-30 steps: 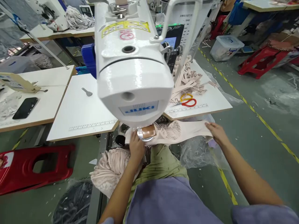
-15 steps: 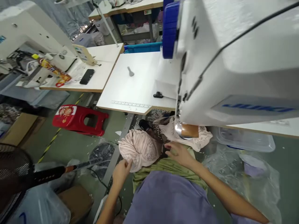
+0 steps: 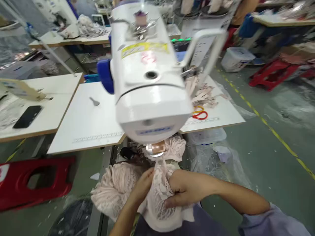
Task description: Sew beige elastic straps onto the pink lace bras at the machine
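Observation:
A pale pink lace bra [image 3: 161,200] hangs between my hands, just below the sewing machine [image 3: 150,98]. My left hand [image 3: 145,183] is closed on its left edge near the top. My right hand [image 3: 187,188] grips its right side, the thumb lying over the lace cup. Left of it, a gathered bundle of pink lace garments [image 3: 118,186] rests near my lap, partly behind my left forearm. Another pink lace piece [image 3: 176,148] lies under the machine's metal and orange-brown end [image 3: 156,148].
A white table [image 3: 91,114] with a small grey tool [image 3: 94,101] extends left of the machine. Red and yellow scissors [image 3: 199,114] and fabric scraps [image 3: 205,95] lie on its right side. A red stool [image 3: 54,177] stands at left; a clear plastic bin [image 3: 208,136] sits below the table.
The view has swung right and now shows the machine head-on. My hands, apart and without this bra before, now hold it up between them.

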`<state>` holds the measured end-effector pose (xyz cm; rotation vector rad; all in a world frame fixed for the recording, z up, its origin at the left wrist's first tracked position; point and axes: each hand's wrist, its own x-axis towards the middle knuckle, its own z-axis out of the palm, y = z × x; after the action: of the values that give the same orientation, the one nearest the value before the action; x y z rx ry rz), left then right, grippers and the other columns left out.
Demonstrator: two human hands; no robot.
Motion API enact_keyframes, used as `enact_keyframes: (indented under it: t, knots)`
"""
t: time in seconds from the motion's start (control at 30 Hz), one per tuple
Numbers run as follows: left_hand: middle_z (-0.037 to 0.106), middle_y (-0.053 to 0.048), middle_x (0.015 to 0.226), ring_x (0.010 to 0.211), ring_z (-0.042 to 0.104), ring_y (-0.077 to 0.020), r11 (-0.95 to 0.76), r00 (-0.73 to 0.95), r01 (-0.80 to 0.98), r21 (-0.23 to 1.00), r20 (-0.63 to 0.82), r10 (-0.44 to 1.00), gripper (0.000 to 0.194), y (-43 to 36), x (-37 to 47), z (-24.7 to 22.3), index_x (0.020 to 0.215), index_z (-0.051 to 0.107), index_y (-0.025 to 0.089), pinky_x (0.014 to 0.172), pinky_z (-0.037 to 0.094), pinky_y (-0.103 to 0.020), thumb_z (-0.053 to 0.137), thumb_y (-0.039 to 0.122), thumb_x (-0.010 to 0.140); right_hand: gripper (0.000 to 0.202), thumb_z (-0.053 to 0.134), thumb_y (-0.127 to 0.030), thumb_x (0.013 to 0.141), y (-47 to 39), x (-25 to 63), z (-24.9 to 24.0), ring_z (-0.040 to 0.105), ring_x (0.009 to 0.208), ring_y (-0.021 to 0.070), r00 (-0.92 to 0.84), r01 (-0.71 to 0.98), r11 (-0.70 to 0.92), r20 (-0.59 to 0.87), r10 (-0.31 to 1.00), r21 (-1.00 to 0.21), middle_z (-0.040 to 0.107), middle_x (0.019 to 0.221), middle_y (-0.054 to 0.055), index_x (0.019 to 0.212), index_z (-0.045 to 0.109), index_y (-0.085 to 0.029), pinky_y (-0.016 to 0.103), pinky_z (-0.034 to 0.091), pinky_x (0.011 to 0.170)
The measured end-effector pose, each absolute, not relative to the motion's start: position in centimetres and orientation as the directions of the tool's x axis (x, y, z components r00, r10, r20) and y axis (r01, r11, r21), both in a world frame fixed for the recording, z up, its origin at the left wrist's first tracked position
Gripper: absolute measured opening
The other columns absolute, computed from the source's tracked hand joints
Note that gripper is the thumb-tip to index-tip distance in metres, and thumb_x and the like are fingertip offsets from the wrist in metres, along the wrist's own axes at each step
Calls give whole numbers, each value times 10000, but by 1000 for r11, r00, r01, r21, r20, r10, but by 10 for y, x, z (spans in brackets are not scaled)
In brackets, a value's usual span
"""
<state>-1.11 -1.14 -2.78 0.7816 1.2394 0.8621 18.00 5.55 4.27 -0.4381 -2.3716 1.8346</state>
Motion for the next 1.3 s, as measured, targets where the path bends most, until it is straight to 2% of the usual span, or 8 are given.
enact_keyframes:
  t: [0.17,0.27,0.37,0.77,0.9,1.0,1.13,1.3]
  knots:
    - [651,-43,743,683,557,-155,473,222,-209,856,-429,876,543,30,37,-31,788,684,140,690,466,-268,695,674,694,402,553,-471,900,80,242,76,428,495,79,-952,304,157,-294,81,-940,476,537,-44,674,600,-142,199,341,500]
    - [629,-19,718,711,550,-156,396,129,-129,909,-380,916,471,34,44,-26,740,647,158,716,450,-257,697,626,721,304,594,-432,889,123,246,63,517,565,107,-773,586,299,-408,486,-753,618,652,-7,778,656,-156,215,353,537]
    - [555,9,632,655,489,-144,344,111,-27,939,-339,934,429,30,53,-24,668,605,161,648,400,-241,689,573,750,283,562,-435,924,191,225,50,622,748,150,-214,857,134,-109,971,-498,715,871,43,915,666,-173,235,400,643]
    - [715,-45,819,707,663,-160,15,59,453,891,-47,997,302,15,52,-26,1163,612,145,658,507,-238,445,280,950,322,434,-286,968,285,197,38,618,1070,264,47,859,36,149,988,-511,679,1178,132,1053,718,-160,324,462,784]
    - [741,-60,829,694,687,-150,-361,250,582,728,262,932,303,22,53,-8,1138,653,162,646,519,-223,402,197,970,289,506,-341,921,252,218,34,620,1009,233,137,669,206,391,910,-714,709,1033,97,929,741,-173,333,478,829]
    - [654,-10,625,511,583,-130,-560,334,679,475,479,812,315,27,44,15,1164,641,135,518,440,-213,377,195,1001,290,683,-489,772,213,221,34,561,604,150,125,202,168,196,973,-965,614,640,3,760,699,-199,270,452,557]
    - [668,-13,619,510,596,-145,-342,185,890,303,445,876,328,30,18,38,1176,641,139,488,394,-240,368,218,1013,426,847,-528,571,154,210,31,421,388,55,-282,-176,-300,-244,928,-937,547,508,-63,768,658,-201,184,345,395]
    - [752,-40,778,649,691,-171,-143,59,919,367,231,971,335,28,-3,41,1147,688,222,574,452,-236,389,286,1009,409,786,-547,685,129,189,17,540,459,92,-469,-129,-342,-246,848,-931,608,520,-26,861,671,-196,186,429,442]
